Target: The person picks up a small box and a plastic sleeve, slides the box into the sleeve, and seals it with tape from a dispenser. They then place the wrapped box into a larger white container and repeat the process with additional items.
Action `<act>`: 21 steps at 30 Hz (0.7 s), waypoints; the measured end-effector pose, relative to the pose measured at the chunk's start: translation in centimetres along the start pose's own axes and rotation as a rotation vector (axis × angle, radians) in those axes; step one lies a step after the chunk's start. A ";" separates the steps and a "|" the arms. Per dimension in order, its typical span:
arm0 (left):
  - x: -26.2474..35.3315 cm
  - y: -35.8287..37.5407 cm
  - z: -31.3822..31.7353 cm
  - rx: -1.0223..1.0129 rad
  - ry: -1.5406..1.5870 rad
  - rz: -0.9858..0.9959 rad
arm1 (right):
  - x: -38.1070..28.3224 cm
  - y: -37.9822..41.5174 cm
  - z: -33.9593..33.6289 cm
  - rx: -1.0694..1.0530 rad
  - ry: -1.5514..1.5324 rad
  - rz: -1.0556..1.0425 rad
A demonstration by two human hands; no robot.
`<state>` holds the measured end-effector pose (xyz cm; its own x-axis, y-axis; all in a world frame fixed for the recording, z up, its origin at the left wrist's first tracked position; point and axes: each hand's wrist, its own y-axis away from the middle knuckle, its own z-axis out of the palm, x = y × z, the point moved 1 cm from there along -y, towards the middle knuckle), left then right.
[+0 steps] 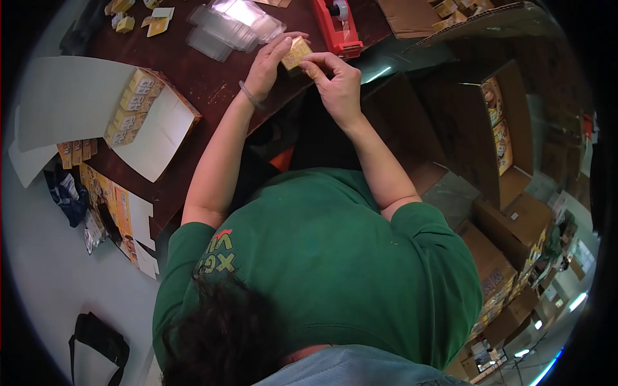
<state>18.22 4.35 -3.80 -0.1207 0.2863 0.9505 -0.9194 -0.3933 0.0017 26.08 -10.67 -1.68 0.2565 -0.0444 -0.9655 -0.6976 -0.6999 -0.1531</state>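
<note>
A small yellow box (295, 54) is held between my two hands near the table's front edge. My left hand (270, 62) has its fingers closed on the box's left and far sides. On the near right side, my right hand (331, 80) pinches the box with thumb and forefinger. Just beyond my left hand lie clear plastic sleeves (235, 27) in a loose, overlapping pile. A red tape dispenser (337, 29) with a roll of tape stands beyond my right hand.
Small yellow boxes (125, 24) lie at the table's far left. An open white carton (153, 145) holding rows of yellow boxes sits on the left. Brown cardboard cartons (450, 122) stand on the right, and another open carton (412, 16) is at the back right.
</note>
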 end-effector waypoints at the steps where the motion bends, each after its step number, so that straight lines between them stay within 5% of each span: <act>1: -0.1 0.1 -0.1 0.003 -0.010 0.009 | -0.2 0.0 0.2 0.036 -0.015 -0.012; 6: 0.1 0.4 0.3 0.014 -0.141 0.015 | -0.7 -0.1 0.0 0.007 0.129 0.056; 8: -0.6 0.0 -0.1 0.051 -0.082 0.009 | 1.5 0.5 0.6 0.059 0.300 -0.079; 13: -0.7 2.6 -1.6 0.379 0.644 -0.332 | 1.5 2.7 1.5 -0.133 0.614 -0.652; 17: 2.2 9.2 -1.7 0.140 0.955 -0.352 | -1.5 0.8 3.3 -0.365 0.292 -0.732; 19: 4.3 13.0 -2.7 0.313 0.552 -0.298 | -4.0 -1.0 4.5 -0.396 0.079 -0.661; 21: 5.5 17.1 -3.8 0.568 -0.248 -0.024 | -5.3 -2.3 6.8 -0.462 -0.274 -0.244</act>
<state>0.43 2.57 0.28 0.0512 0.1162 0.9919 -0.5697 -0.8124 0.1246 21.80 -4.00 2.36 0.1484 0.2998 -0.9424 -0.2604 -0.9075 -0.3297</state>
